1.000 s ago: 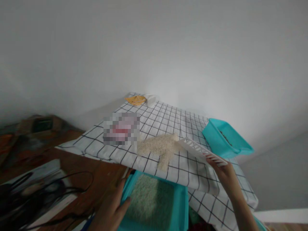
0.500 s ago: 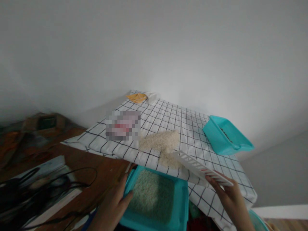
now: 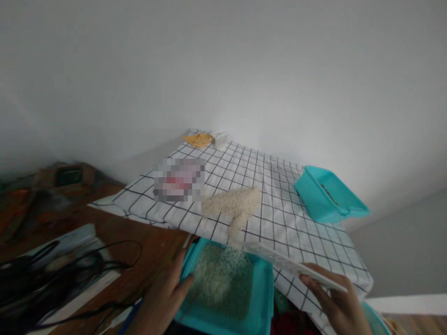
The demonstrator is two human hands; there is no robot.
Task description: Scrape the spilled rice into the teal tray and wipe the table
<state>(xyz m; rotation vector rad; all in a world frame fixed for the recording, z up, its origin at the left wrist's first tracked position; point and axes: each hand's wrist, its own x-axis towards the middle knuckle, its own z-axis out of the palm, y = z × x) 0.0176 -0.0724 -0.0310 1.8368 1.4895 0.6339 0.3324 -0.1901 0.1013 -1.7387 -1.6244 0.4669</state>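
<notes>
My left hand (image 3: 167,291) is closed on the left rim of a teal tray (image 3: 268,288), thumb over the edge. Pale grains that look like rice fill much of the tray, just below the table's front edge. My right hand (image 3: 337,298) grips a long, flat white slotted plastic panel (image 3: 279,261), its far end over the tray's back rim. Some grains are falling off the cloth edge into the tray beside that end. On the checked tablecloth (image 3: 279,218) lies a spread pile of the same grains (image 3: 232,203), with a narrow trail reaching the edge.
A second teal bin (image 3: 316,200) sits tilted at the table's right side, with small dark bits inside. A blurred-out packet (image 3: 179,180) lies left of the grains. Yellow cloth (image 3: 198,139) is at the back corner. Black cables (image 3: 70,279) clutter the wooden surface at left.
My right hand has drawn the white panel toward me and down, from the cloth to the tray's back rim. Grains have slid off the edge into the tray. My left hand has stayed put.
</notes>
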